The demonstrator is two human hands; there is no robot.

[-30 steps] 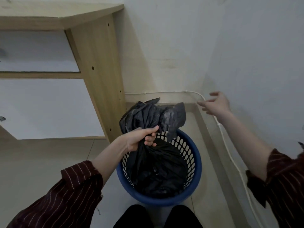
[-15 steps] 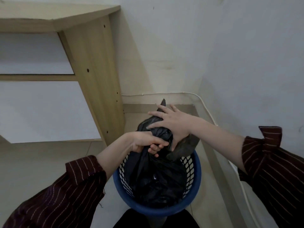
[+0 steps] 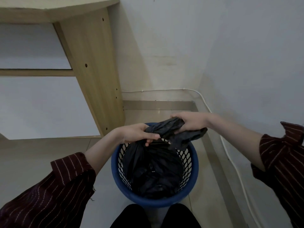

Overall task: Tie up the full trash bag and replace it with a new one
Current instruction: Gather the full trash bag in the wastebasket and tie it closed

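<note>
Now, bag (image 3: pixel 153 168): sitting in the bin (image 3: pixel 194 163), neck gathered above the 12 o'clock rim.
Left hand (image 3: pixel 137 134): grip clamping the neck.
Right hand (image 3: pixel 189 122): grip pinching the tail.
Advice: twist tight, then loop and knot.

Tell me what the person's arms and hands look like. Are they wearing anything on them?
Both arms wear dark red sleeves with thin pale stripes. The left sleeve and right sleeve are pushed back, leaving the forearms bare. The left hand and right hand wear no gloves. No ring or watch shows in this picture.
</note>
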